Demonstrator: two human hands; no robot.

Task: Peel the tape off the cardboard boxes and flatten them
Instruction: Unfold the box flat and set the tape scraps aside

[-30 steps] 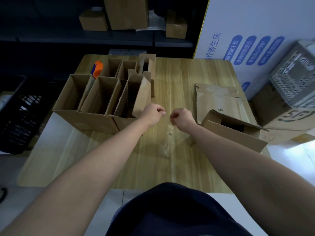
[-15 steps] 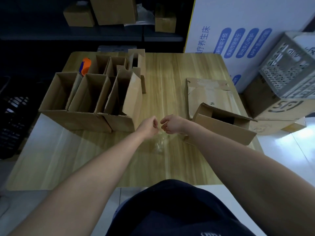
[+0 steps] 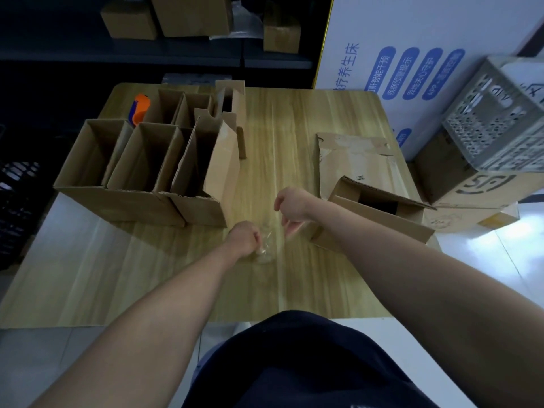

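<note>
Wooden table [image 3: 294, 128] fills the middle of the room. A person in a dark top stands at its near edge, both bare forearms stretched out over it. White sign panel [image 3: 412, 30] with blue labels leans at the far right. Beside it on the floor sits a grey crate [image 3: 494, 122], tilted, on top of a printed carton [image 3: 471, 187].

A row of open cardboard boxes [image 3: 126, 201] stands upright on the table's left half, more of them behind, tops open. On the right half is a half-collapsed box [image 3: 409, 220] lying on its side, just beside the right forearm. A flat cardboard sheet [image 3: 356, 160] lies behind it, touching it.

The hands are near each other but apart, mid-table. Left hand [image 3: 244, 238] is low, fingers curled, gripping the clear tape wad [image 3: 265, 251], which is crumpled and resting on the tabletop. Right hand [image 3: 291, 207] is slightly higher, fingers curled downward; cannot tell whether it pinches any tape.

Orange tool [image 3: 140, 108] pokes up at the far left, behind the boxes.
</note>
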